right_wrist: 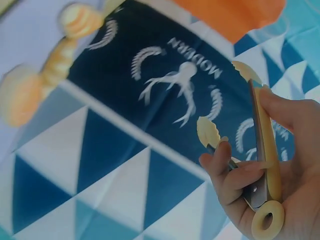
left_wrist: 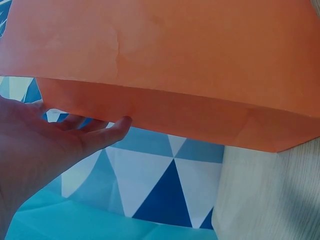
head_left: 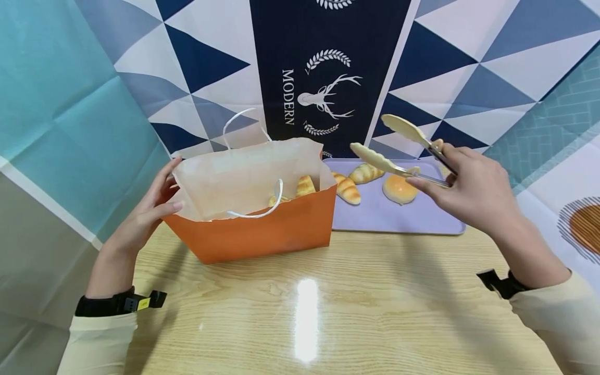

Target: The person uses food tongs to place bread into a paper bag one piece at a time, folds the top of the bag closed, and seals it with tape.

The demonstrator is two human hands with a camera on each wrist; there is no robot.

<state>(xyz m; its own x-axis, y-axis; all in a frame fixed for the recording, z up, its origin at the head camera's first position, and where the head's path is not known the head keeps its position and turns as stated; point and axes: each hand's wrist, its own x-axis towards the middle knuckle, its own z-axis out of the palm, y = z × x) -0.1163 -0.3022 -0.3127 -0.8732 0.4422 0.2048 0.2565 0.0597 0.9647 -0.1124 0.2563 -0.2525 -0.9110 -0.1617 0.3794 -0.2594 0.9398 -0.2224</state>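
An orange paper bag (head_left: 262,229) with white string handles stands open-topped on the table. At its left end my left hand (head_left: 147,211) grips the side, with the thumb at the rim; in the left wrist view its fingers (left_wrist: 107,136) touch the outer side panel. Inside the bag, bread rolls (head_left: 305,186) show partly above the front edge. My right hand (head_left: 478,185) holds food tongs (head_left: 375,159) with cream tips, which are spread apart above the tray with nothing between them. The right wrist view shows the fingers wrapped around the tongs' arms (right_wrist: 260,135).
A lilac tray (head_left: 375,221) lies right of the bag, partly hidden by it. On the tray are croissant-shaped rolls (head_left: 347,188) and a round bun (head_left: 400,190). A patterned cloth (head_left: 319,31) hangs behind. Light wood tabletop (head_left: 244,307) extends in front of the bag and tray.
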